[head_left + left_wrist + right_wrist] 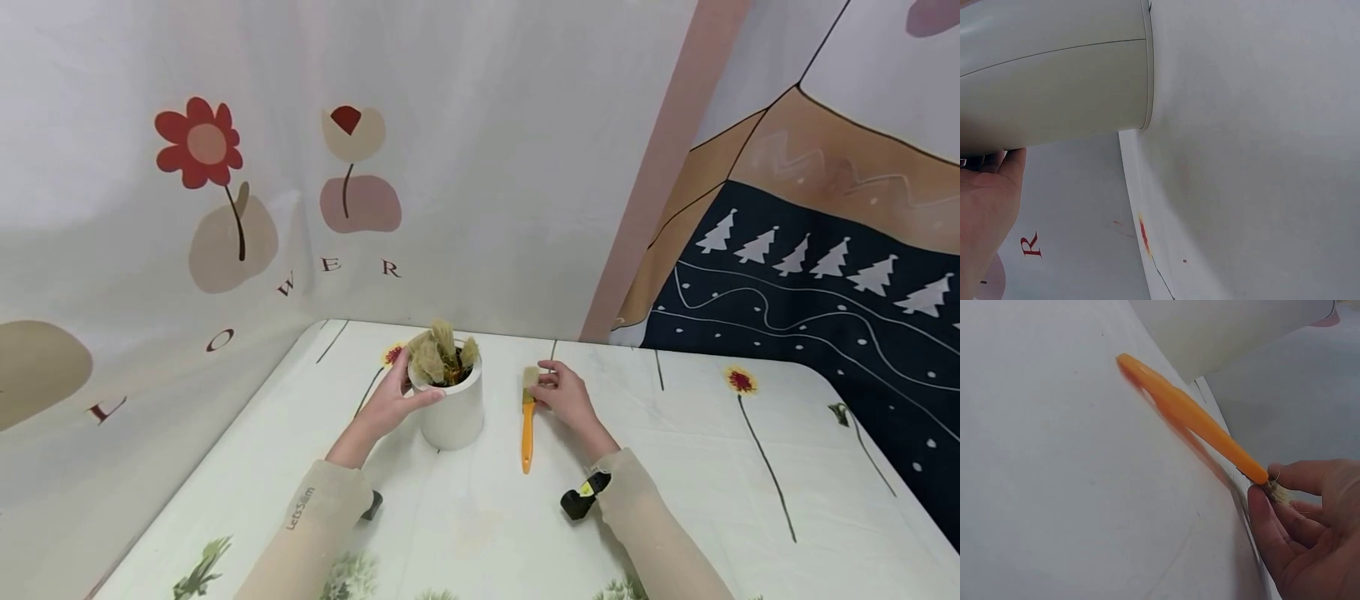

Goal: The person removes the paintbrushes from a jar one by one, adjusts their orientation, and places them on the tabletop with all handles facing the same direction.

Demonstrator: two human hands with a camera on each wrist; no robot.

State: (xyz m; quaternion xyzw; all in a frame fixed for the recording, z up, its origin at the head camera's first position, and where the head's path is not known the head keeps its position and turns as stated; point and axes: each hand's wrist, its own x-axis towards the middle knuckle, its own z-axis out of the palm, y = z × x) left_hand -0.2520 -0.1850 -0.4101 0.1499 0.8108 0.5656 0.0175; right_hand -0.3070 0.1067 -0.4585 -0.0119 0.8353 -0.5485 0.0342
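Sleeves (302, 527) are stretched forward; right of the left hand (388, 402), the pot (453, 418) is gripped by it, seemingly for steadiness; by the right hand (570, 402), the brush (528, 433) is pinched at its bristles (530, 377).

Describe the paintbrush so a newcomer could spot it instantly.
On the white, flower-printed tablecloth, find the white plant pot. Just right of it is the paintbrush, its bristle end held by the right hand. Unlike the pale pot, it has a bright orange handle.

The brush handle (1186, 412) looks like smooth, glossy plastic, its bristles (530, 377) coarse, the pot (452, 419) smooth with a faint sheen, the leaves (443, 335) rough, the backdrop (510, 167) matt cloth
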